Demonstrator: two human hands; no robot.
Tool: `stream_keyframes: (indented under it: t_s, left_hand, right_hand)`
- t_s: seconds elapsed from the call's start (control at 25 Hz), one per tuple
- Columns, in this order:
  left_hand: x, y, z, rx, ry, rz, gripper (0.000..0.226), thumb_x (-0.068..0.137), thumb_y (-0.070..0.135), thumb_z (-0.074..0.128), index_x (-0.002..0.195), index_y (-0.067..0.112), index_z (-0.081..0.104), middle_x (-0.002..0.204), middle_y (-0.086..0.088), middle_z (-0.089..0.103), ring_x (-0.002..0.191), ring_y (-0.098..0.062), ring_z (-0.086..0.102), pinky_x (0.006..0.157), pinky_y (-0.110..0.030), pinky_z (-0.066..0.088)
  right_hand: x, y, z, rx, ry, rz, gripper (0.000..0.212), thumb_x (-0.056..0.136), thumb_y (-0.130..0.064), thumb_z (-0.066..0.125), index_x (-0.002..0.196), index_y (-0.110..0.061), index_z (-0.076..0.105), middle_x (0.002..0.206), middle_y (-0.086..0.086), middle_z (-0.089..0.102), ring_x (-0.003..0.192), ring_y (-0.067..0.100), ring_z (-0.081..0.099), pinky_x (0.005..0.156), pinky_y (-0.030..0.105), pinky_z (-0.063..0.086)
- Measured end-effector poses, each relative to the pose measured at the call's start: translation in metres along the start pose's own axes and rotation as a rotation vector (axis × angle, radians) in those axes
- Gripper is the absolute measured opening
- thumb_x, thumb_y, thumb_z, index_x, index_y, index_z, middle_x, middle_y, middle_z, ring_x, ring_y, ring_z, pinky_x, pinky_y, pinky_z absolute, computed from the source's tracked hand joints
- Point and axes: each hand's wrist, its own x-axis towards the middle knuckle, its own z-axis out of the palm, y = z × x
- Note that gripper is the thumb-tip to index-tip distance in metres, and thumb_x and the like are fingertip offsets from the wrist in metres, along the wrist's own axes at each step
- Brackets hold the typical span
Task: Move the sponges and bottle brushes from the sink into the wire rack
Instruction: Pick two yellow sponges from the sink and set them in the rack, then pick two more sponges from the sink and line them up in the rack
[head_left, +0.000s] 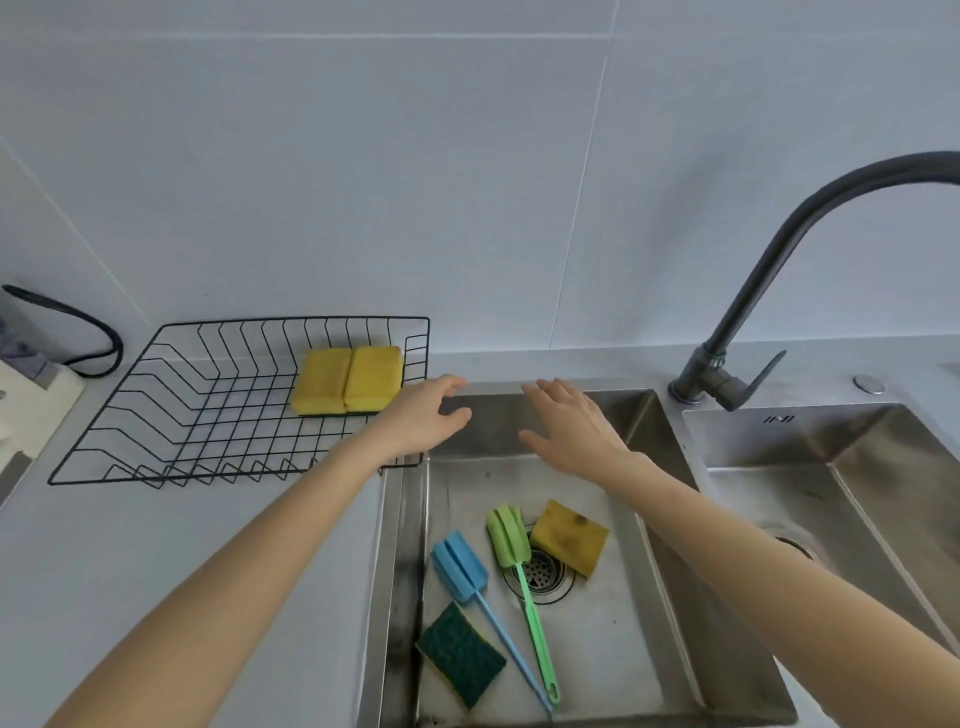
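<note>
Two yellow sponges (347, 380) lie side by side in the back right corner of the black wire rack (171, 415) on the counter. In the left sink basin (644, 597) lie a blue bottle brush (462, 566), a green bottle brush (511, 538) across the drain, a stained yellow sponge (569, 538) and a sponge with its dark green side up (461, 653). My left hand (423, 418) hovers open at the rack's right edge. My right hand (571, 426) hovers open over the basin's back wall. Both hold nothing.
A dark grey faucet (748, 322) arches at the right, between the left basin and a second basin (841, 467). A black cable (78, 332) and a white object sit at the far left of the grey counter. A tiled wall stands behind.
</note>
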Motion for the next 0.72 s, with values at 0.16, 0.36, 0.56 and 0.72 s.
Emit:
stream_keyframes:
  t_s: [0.16,0.36,0.56,0.72]
  left_hand:
    - [-0.009,0.012,0.035,0.044,-0.098,0.015,0.052,0.092,0.024,0.047,0.140,0.014,0.032,0.144,-0.009,0.043,0.131,-0.024,0.043,0.108,-0.034,0.034]
    - [-0.022,0.003,0.079,0.042,-0.246,-0.014,0.053,0.092,0.023,0.049,0.140,0.011,0.031,0.145,-0.009,0.041,0.132,-0.023,0.041,0.109,-0.034,0.032]
    - [-0.029,-0.024,0.120,0.053,-0.427,-0.115,0.049,0.092,0.022,0.048,0.138,0.008,0.036,0.146,-0.010,0.041,0.133,-0.022,0.040,0.109,-0.031,0.032]
    - [-0.030,-0.045,0.149,0.101,-0.511,-0.185,0.052,0.091,0.025,0.050,0.139,0.010,0.035,0.145,-0.010,0.040,0.131,-0.024,0.040,0.106,-0.031,0.034]
  right_hand:
    - [-0.026,0.025,0.016,0.005,-0.040,0.047,0.065,0.093,-0.028,0.047,0.149,-0.016,0.017,0.157,0.009,0.021,0.147,0.024,0.012,0.120,0.036,0.011]
    - [-0.043,0.049,0.044,0.026,-0.112,0.100,0.064,0.093,-0.028,0.047,0.149,-0.015,0.020,0.156,0.010,0.023,0.146,0.025,0.016,0.120,0.038,0.014]
    - [-0.046,0.067,0.080,0.072,-0.224,0.178,0.062,0.091,-0.028,0.047,0.147,-0.015,0.025,0.151,0.010,0.033,0.141,0.026,0.028,0.117,0.038,0.021]
    - [-0.042,0.078,0.108,0.122,-0.297,0.255,0.061,0.090,-0.032,0.048,0.145,-0.015,0.028,0.146,0.011,0.039,0.134,0.031,0.038,0.112,0.038,0.027]
